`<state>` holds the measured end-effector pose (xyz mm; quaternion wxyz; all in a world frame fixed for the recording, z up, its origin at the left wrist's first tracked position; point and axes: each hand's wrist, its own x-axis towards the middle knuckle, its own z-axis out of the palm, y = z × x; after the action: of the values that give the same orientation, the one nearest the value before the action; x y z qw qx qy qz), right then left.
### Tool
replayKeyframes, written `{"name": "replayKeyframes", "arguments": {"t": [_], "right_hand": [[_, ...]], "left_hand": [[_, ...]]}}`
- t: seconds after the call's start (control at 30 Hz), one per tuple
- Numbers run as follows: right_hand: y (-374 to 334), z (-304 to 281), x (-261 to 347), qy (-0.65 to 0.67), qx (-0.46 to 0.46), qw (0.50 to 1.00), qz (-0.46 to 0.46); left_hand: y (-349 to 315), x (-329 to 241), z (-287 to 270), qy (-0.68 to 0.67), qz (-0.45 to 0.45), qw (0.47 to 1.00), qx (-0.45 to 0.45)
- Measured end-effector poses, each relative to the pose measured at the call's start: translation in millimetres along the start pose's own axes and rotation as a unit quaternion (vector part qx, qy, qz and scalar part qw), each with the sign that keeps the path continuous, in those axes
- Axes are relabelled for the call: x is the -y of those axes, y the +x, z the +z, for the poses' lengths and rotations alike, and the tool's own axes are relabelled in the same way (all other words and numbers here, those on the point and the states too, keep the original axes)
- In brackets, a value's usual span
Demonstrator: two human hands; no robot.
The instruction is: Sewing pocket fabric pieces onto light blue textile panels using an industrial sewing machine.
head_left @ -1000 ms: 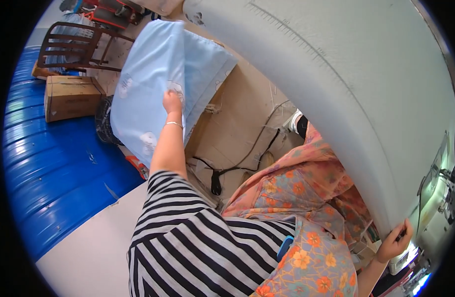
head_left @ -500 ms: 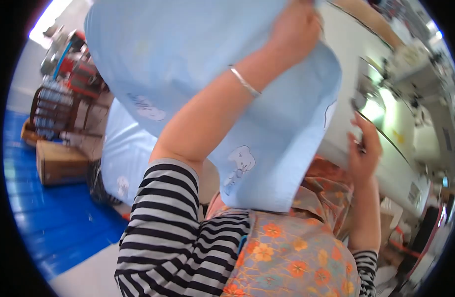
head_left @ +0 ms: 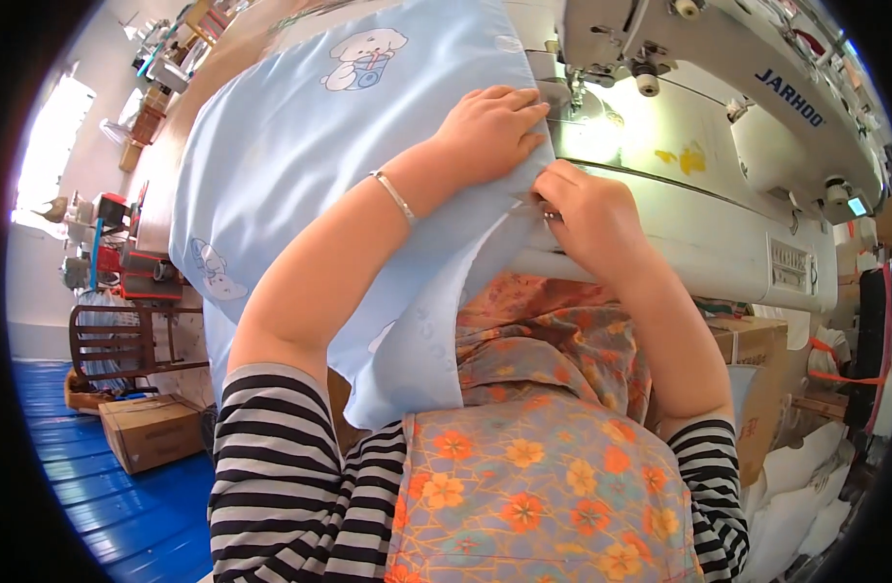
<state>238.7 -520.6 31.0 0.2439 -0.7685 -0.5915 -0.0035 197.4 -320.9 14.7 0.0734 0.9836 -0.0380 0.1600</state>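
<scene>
A light blue cloth (head_left: 300,146) printed with white cartoon puppies spreads over the table and hangs down toward my lap. Flat on its right part, beside the sewing machine's needle area, lies my left hand (head_left: 492,131), fingers stretched out. My right hand (head_left: 591,214) is closed at the cloth's right edge, just nearer to me than the left. A small dark metal thing (head_left: 551,216) shows under its curled fingers; its kind is hard to make out. The cloth's near edge is folded up, showing a paler underside.
A white sewing machine (head_left: 698,58) with a lit needle area stands at the right, its bed running along the table's edge. Cardboard boxes stand on the blue floor (head_left: 154,505) at left and beside my right arm. A brown slatted chair (head_left: 125,340) is at far left.
The cloth, held up by my left hand before, has come down onto the table. My left hand now rests flat on it. My right hand has moved left to the cloth's edge.
</scene>
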Motion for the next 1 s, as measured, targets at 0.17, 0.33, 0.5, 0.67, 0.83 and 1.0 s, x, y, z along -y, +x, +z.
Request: {"name": "replayKeyframes", "arguments": {"t": [0.17,0.33,0.5,0.67,0.83,1.0], "right_hand": [[-7,-4,-19,0.066,-0.049,0.997,0.000],[-30,-25,-43,0.054,-0.049,0.996,0.047],[-117,-48,-53,0.079,-0.112,0.979,0.153],[-197,-57,-50,0.053,-0.157,0.960,0.224],[-211,-49,-48,0.058,-0.197,0.945,0.253],[-200,-45,-56,0.014,-0.277,0.935,0.220]], "left_hand": [[8,-10,9,-0.024,0.024,0.999,-0.030],[24,-17,6,-0.058,0.013,0.998,-0.001],[-28,5,-17,-0.056,-0.002,0.997,-0.047],[-147,112,-72,0.174,-0.328,0.928,-0.039],[-218,190,-104,0.136,-0.530,0.836,-0.044],[-223,232,-103,-0.043,-0.454,0.886,-0.089]]}}
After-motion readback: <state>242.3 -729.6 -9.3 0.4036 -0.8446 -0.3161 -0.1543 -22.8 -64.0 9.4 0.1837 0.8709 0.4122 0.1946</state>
